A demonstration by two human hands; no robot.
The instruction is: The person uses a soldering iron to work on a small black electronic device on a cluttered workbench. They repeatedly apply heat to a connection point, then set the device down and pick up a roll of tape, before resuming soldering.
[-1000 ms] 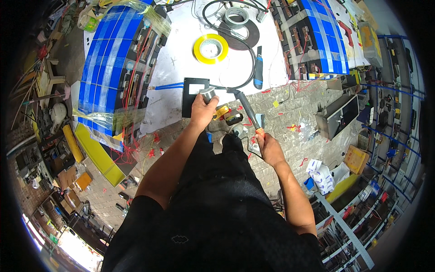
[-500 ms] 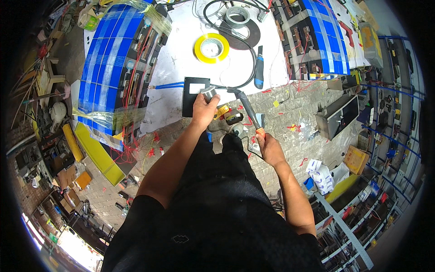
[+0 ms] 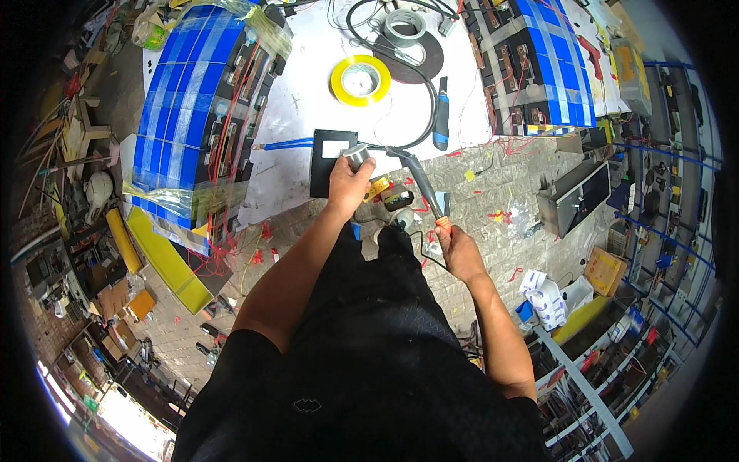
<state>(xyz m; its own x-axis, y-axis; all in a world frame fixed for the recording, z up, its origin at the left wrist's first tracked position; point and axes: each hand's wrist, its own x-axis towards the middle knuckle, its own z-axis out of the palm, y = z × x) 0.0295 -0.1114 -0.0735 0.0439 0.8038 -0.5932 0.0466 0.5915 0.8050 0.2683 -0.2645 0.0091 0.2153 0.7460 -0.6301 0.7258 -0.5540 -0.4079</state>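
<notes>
In my left hand (image 3: pixel 348 185) is a small silver cylinder (image 3: pixel 356 155), perhaps a wire spool, held at the right edge of a black box (image 3: pixel 327 175) with blue leads. My right hand (image 3: pixel 460 250) grips the orange handle of a soldering iron (image 3: pixel 422 187), whose dark tip end reaches beside the end of a black cable (image 3: pixel 433 112) to the right of the spool; whether they touch I cannot tell. A yellow tape roll (image 3: pixel 372 96), a gray tape roll (image 3: pixel 421 26), a dark disc (image 3: pixel 423 69) and a blue-black knife (image 3: pixel 440 115) lie on the white tabletop (image 3: pixel 285 115).
Blue taped battery packs stand at left (image 3: pixel 169 131) and right (image 3: pixel 546 61), with red wires. A dark metal case (image 3: pixel 573 200) and a white package (image 3: pixel 545 296) are on the littered floor (image 3: pixel 493 239). Blue-framed shelving (image 3: pixel 670 177) runs along the right; clutter fills the left.
My left hand and the silver cylinder have shifted slightly up and to the right. My right hand and the iron have barely moved.
</notes>
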